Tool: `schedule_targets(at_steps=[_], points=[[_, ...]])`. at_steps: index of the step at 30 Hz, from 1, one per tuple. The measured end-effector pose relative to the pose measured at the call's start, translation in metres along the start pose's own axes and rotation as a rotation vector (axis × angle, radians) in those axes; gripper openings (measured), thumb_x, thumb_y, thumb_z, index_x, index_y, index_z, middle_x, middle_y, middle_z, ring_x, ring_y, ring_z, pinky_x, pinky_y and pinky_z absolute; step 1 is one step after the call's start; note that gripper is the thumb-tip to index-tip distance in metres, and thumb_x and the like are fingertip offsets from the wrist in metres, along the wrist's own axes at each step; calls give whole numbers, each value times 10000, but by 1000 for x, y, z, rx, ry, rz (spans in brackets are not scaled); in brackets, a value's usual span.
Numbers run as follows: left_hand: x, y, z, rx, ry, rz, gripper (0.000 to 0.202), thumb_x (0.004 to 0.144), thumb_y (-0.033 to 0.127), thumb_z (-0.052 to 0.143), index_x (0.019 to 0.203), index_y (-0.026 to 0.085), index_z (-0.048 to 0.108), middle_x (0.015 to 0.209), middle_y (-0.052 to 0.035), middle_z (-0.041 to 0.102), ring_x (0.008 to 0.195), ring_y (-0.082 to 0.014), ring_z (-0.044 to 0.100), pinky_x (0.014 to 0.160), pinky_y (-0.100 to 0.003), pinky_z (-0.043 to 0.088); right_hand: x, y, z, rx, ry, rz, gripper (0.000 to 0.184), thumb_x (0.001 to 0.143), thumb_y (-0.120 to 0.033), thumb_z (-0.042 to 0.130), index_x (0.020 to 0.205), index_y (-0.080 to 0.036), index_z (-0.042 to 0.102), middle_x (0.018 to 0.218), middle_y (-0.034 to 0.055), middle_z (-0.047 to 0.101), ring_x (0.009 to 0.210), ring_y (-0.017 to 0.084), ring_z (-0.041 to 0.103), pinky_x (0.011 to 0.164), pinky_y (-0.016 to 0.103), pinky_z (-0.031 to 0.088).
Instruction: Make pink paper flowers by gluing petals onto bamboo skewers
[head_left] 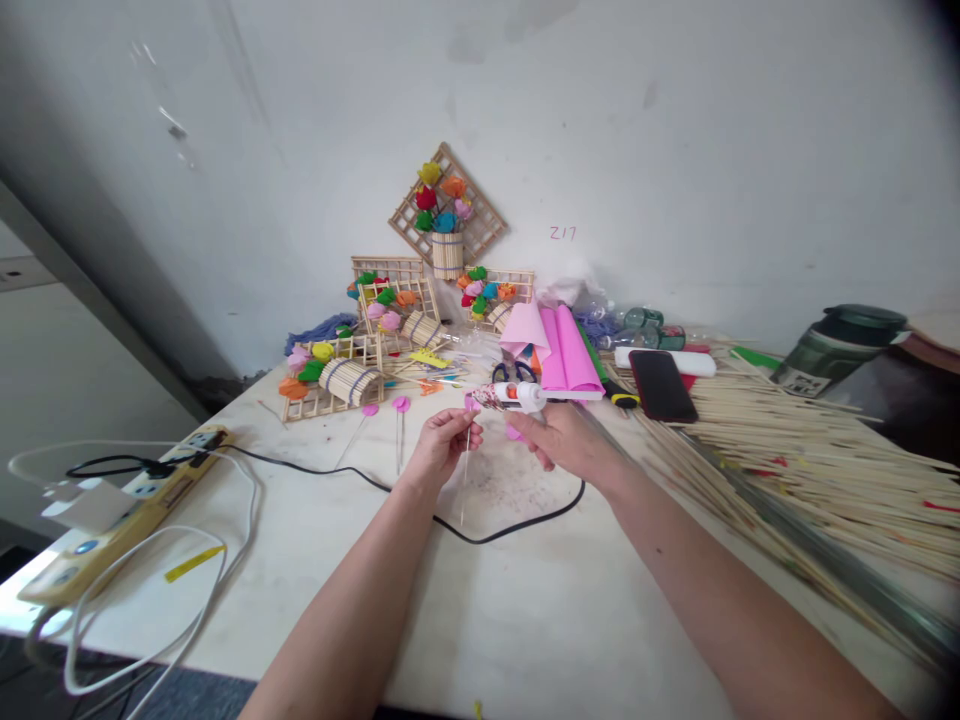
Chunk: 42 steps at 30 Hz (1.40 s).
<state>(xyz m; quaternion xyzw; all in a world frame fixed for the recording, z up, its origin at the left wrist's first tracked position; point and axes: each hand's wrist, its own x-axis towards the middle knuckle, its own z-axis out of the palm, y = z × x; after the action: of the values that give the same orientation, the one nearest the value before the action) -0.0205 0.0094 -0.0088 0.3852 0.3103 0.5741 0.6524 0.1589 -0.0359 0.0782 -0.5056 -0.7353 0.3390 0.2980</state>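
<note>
My left hand (448, 440) pinches a thin pale stem (466, 470) that hangs down from the fingers. At its top, a pink piece (470, 401) shows beside the glue gun's nozzle. My right hand (562, 440) is wrapped around a white hot glue gun (529, 397), its patterned front end pointing left over my left fingertips. Whether the nozzle touches the pink piece, I cannot tell. Another pink piece (514, 432) lies near my right fingers. Left of my left hand, pink discs on thin stems (401, 404) rest on the table.
Bamboo lattices with paper flowers (349, 380) stand behind my hands. Pink paper (568, 350), scissors (514, 371) and a phone (662, 386) lie right of centre. Many bamboo sticks (810, 430) and a dark bottle (836, 350) fill the right. A black cord (480, 541) runs to a power strip (135, 510).
</note>
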Motion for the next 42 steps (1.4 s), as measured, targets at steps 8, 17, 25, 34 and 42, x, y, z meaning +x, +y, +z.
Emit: schedule_targets(at_steps=[8, 17, 25, 34, 42], points=[[0, -1, -2, -2, 12, 4, 205, 606, 246, 716, 726, 107, 624, 563, -30, 614, 464, -90, 551, 480, -201, 398, 1, 4, -1, 24, 31, 5, 370, 791, -497, 449, 695, -163, 572, 422, -16, 475, 397, 109, 473, 389, 212, 377], [2, 0, -4, -2, 20, 24, 212, 620, 256, 709, 750, 110, 629, 568, -29, 617, 466, -91, 551, 484, -205, 400, 2, 9, -2, 42, 18, 0, 405, 786, -535, 440, 726, -156, 567, 427, -18, 473, 373, 99, 462, 371, 204, 379], [3, 1, -6, -21, 43, 34, 182, 645, 234, 695, 760, 111, 625, 587, -29, 625, 480, -89, 564, 481, -187, 418, 0, 6, -2, 29, 1, -28, 414, 792, -536, 424, 683, -158, 553, 459, -17, 473, 370, 86, 450, 365, 196, 378], [4, 0, -6, -27, 66, 39, 197, 626, 250, 711, 714, 110, 603, 606, -37, 635, 495, -95, 575, 497, -194, 437, 0, 5, 0, -8, -23, -50, 372, 796, -512, 436, 777, -157, 546, 471, -44, 468, 339, 71, 444, 345, 176, 358], [3, 0, -6, -31, 60, 30, 201, 629, 254, 710, 728, 112, 608, 612, -41, 641, 503, -103, 583, 500, -200, 442, 1, 8, 0, -14, -8, -42, 403, 797, -528, 426, 689, -153, 530, 451, -32, 471, 348, 73, 448, 348, 175, 362]])
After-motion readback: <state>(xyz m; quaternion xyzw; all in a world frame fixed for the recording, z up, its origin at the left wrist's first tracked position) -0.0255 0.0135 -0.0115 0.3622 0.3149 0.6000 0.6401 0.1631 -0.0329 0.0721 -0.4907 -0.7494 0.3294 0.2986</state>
